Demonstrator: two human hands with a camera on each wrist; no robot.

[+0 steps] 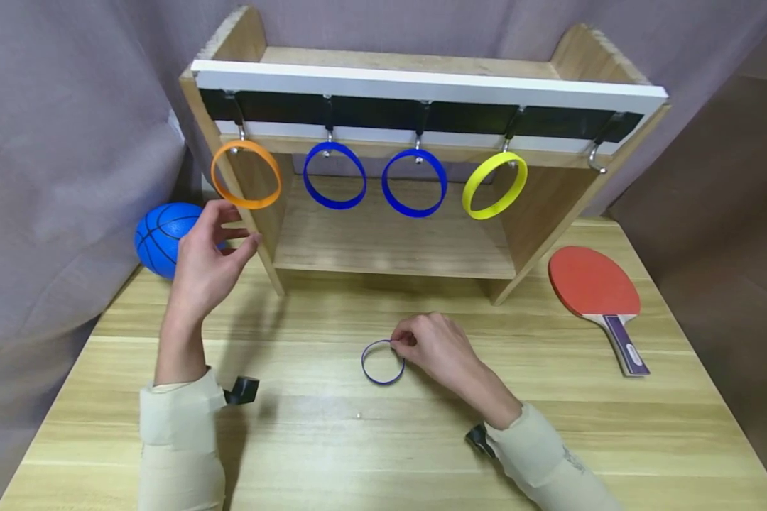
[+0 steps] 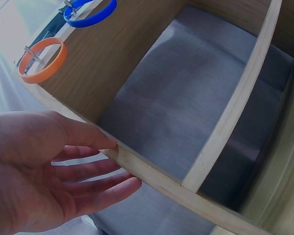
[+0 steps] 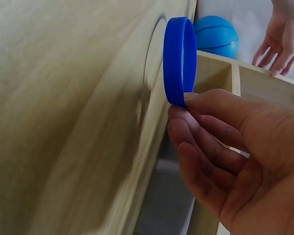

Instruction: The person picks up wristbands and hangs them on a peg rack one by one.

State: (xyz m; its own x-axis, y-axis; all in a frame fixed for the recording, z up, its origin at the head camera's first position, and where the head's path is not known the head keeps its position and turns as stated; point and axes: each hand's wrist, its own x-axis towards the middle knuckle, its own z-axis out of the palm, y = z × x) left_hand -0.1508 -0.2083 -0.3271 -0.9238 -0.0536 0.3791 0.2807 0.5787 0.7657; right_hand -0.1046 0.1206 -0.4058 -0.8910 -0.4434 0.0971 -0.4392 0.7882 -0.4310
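Observation:
My right hand (image 1: pixel 437 348) pinches a blue silicone wristband (image 3: pixel 174 61) between thumb and fingertips. The right wrist view shows the band's shadow on the tabletop beside it. At the left side of a wooden rack (image 1: pixel 393 227), my left hand (image 1: pixel 207 262) has its thumb tip at the side panel's front edge (image 2: pixel 142 169), its other fingers extended along the outer face. Just above that hand, an orange wristband (image 1: pixel 246 174) hangs from the leftmost hook. Two blue wristbands (image 1: pixel 335 175) and a yellow one (image 1: pixel 495 186) hang from the following hooks; the rightmost hook (image 1: pixel 596 157) is bare.
A blue ball (image 1: pixel 162 238) with black lines sits left of the rack, behind my left hand. To the right lies a red table tennis paddle (image 1: pixel 594 282), handle toward the front. Grey-purple cloth (image 1: pixel 70 142) hangs behind and beside the wooden table (image 1: pixel 332 454).

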